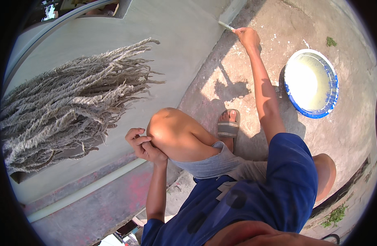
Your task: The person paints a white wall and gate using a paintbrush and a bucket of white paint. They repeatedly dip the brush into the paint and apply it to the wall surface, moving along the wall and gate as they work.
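Note:
My right hand (250, 39) reaches far out and is closed around the handle of a paintbrush (226, 26). The brush's tip touches the base of the pale wall (184, 41), where it meets the ground. Beside my bent knee (168, 123), my left hand (146, 146) rests against the leg, empty, its fingers loosely curled and a little apart. To the right of my right forearm stands a blue basin-like bucket (297, 105) with whitish liquid (309, 80) in it, glaring in the sun. White splashes mark its rim.
A thick bundle of grey twisted mop strands (73, 102) hangs at the left before the wall. A pale pipe (88, 188) runs along the wall's lower part. My sandalled foot (228, 123) stands on concrete ground (274, 53) spotted with white. Small weeds (331, 42) grow there.

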The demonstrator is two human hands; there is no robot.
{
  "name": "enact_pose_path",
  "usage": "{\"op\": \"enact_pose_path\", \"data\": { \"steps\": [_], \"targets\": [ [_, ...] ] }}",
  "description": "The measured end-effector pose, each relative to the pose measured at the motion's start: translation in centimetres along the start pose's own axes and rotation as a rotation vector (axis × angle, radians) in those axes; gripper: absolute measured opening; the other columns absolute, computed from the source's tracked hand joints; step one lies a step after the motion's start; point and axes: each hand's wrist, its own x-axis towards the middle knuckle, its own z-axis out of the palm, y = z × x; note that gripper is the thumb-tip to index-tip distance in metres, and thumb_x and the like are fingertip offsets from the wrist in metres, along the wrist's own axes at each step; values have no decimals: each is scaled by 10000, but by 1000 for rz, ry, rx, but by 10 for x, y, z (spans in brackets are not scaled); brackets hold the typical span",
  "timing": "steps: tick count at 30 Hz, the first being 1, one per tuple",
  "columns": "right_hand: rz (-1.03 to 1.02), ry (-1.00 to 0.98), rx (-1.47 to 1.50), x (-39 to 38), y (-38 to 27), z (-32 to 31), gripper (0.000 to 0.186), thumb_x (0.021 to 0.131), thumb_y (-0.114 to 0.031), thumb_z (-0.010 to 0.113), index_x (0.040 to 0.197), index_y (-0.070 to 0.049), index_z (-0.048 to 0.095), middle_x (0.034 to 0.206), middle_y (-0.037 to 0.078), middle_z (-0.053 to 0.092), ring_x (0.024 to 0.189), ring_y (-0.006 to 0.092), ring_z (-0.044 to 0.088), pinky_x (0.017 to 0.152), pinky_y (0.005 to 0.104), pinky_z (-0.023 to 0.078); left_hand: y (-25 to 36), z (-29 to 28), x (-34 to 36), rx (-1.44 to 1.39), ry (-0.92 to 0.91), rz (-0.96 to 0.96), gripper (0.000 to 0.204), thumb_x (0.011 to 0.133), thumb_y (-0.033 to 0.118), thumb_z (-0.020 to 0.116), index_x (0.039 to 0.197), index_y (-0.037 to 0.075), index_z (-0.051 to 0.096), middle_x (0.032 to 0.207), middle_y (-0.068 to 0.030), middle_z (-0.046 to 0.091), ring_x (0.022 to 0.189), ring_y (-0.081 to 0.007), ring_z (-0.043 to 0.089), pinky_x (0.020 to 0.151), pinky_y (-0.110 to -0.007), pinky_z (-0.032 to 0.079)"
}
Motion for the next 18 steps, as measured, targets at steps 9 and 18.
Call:
{"op": "enact_pose_path", "data": {
  "steps": [9, 18],
  "targets": [
    [-642, 83, 724, -11, -104, -63, 257, 910, -286, 700, 996, -52, 764, 777, 55, 719, 666, 137, 650, 598, 307, 508, 7, 4, 0, 8, -36, -5, 135, 916, -3, 409, 835, 92, 460, 1046, -83, 477, 1000, -227, 459, 929, -404, 393],
    [-108, 9, 24, 1, -26, -15, 348, 827, -535, 780, 930, -206, 824, 723, -14, 730, 695, 128, 686, 632, 330, 510, 8, -1, -4, -42, 0, 11, 154, 885, -12, 398, 795, 88, 472, 1028, -91, 477, 986, -226, 461, 908, -398, 393]
  ]
}}
